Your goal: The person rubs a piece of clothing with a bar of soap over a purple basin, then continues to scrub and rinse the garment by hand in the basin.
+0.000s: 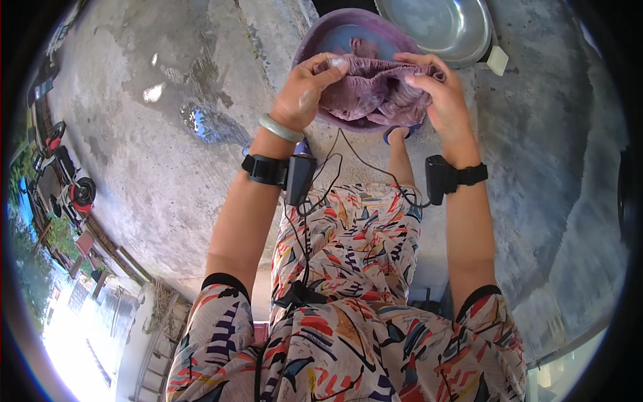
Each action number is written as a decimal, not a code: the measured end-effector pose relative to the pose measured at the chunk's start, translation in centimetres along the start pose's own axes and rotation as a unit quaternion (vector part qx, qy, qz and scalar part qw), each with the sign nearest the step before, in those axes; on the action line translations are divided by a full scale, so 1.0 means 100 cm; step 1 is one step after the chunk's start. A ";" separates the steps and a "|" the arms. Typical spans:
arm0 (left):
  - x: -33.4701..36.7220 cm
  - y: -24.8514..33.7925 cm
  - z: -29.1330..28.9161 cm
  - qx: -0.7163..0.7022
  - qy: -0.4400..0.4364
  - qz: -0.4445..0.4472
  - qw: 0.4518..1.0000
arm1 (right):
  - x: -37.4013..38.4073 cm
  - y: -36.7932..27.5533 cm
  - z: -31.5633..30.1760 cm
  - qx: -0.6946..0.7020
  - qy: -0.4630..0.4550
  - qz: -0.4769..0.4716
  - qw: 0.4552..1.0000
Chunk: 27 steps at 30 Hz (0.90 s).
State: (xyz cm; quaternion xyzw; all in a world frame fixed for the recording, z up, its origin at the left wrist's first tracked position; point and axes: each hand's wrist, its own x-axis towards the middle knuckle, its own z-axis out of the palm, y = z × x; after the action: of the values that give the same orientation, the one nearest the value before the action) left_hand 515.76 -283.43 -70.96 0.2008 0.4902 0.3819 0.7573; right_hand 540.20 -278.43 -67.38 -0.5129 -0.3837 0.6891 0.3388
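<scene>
A wet mauve garment [365,90] with a gathered, elastic-looking edge is stretched between my hands. My left hand [308,87] grips one end of that edge, thumb on top. At the other end my right hand [442,97] pinches the cloth between thumb and fingers. Below the garment stands a purple plastic basin [305,50] holding cloudy bluish water. Another piece of mauve cloth [364,47] pokes out of the water near the far side. The garment hides the near part of the basin's inside.
A shiny metal basin [442,30] stands beyond the purple one to the right, with a pale block [497,60] resembling soap beside it. Black cables [341,157] run from my wrist devices. Wet patches [207,124] mark the concrete floor, and a red-and-black scooter [70,177] stands far left.
</scene>
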 end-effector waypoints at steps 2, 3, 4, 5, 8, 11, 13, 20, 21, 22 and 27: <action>0.007 -0.006 0.022 -0.161 0.063 0.059 0.983 | 0.000 0.013 0.005 -0.035 0.051 0.003 0.998; 0.013 -0.009 0.028 -0.160 0.064 0.059 0.983 | 0.002 0.018 0.011 -0.066 0.099 0.006 0.993; 0.019 -0.013 0.032 -0.202 0.121 0.068 0.969 | 0.000 0.014 0.030 -0.066 0.096 0.007 0.993; 0.023 -0.017 0.034 -0.243 0.177 0.077 0.950 | -0.007 0.010 0.051 -0.166 0.094 -0.124 0.974; 0.022 -0.026 0.038 -0.281 0.159 0.059 0.944 | -0.024 0.014 0.090 -0.338 0.027 -0.348 0.874; 0.019 -0.021 0.079 -0.278 0.197 0.042 0.939 | 0.004 0.022 0.085 -0.391 0.112 -0.204 0.890; 0.025 -0.031 0.083 -0.311 0.283 0.015 0.907 | 0.024 0.025 0.090 -0.369 0.198 -0.151 0.896; 0.034 -0.072 0.047 -0.177 0.169 0.081 0.966 | 0.011 0.048 0.093 -0.415 0.158 -0.166 0.880; 0.039 -0.062 0.059 -0.343 0.252 -0.019 0.905 | 0.027 0.043 0.087 -0.409 0.183 -0.124 0.886; 0.043 -0.070 0.050 -0.343 0.254 -0.017 0.904 | 0.023 0.047 0.092 -0.408 0.181 -0.125 0.886; 0.033 -0.067 0.009 -0.115 0.140 0.035 0.983 | -0.004 0.057 0.115 -0.379 0.156 -0.198 0.890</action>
State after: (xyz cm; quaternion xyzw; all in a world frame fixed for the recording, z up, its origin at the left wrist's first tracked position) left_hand 519.92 -285.06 -77.06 0.0740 0.5367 0.4863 0.6855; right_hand 528.72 -283.58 -70.12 -0.6164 -0.6519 0.3209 0.3035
